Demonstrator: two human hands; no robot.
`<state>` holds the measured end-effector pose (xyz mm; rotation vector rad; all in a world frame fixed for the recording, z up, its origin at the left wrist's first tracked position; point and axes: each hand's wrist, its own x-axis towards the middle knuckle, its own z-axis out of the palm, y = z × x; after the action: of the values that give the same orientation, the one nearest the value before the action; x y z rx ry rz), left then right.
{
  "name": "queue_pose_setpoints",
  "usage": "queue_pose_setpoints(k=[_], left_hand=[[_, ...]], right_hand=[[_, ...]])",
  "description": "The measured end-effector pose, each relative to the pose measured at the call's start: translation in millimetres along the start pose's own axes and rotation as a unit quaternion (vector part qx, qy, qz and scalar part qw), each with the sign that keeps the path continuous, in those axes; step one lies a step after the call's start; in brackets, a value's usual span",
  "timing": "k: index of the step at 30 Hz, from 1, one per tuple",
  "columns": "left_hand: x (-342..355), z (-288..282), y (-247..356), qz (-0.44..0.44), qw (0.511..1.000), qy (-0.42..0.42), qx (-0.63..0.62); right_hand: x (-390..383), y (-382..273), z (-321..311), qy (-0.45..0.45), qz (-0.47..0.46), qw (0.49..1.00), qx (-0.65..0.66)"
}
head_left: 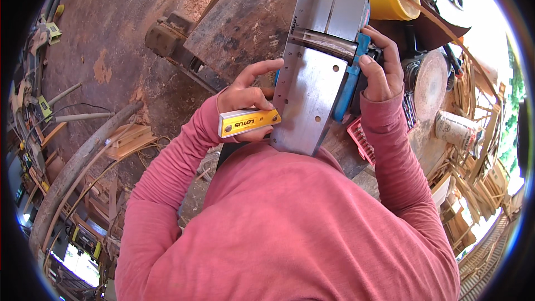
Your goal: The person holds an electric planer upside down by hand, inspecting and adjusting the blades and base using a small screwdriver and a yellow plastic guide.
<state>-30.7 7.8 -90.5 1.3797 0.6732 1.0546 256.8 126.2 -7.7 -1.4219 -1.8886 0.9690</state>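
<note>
An electric hand planer (pixel 315 97) with a blue body lies with its metal sole facing up, close to my torso. The cutter drum (pixel 326 44) shows in the gap between the two sole plates. In my left hand (pixel 242 92) is a try square (pixel 248 122) with a yellow handle; its ruled metal blade lies along the left side of the sole. My left index finger stretches toward the blade. My right hand (pixel 383 69) grips the planer's right side, thumb on the blue housing. The planer's underside and handle are mostly hidden.
Beyond the planer is a worn tabletop (pixel 239 22) with sawdust. A yellow tub (pixel 395 0) lies at the far right, near a round disc (pixel 431 83) and a whitish can (pixel 458 129). A red case of bits (pixel 361 140) sits by my right forearm. Boards (pixel 131 140) lie left.
</note>
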Motion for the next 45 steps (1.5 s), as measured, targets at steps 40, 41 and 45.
queue_pose_setpoints(k=[40, 41, 45], left_hand=[[5.0, -0.2, 0.5, -0.004, 1.000, 0.005, -0.013], [4.4, -0.2, 0.9, -0.012, 1.000, 0.004, -0.014], [3.9, 0.8, 2.5, -0.024, 1.000, 0.009, -0.016]], right_hand=[[1.2, -0.3, 1.3, 0.007, 0.012, 1.000, 0.021], [1.0, 0.6, 2.2, 0.020, 0.015, 0.999, 0.045], [1.4, 2.9, 3.0, 0.033, 0.004, 0.998, 0.062]])
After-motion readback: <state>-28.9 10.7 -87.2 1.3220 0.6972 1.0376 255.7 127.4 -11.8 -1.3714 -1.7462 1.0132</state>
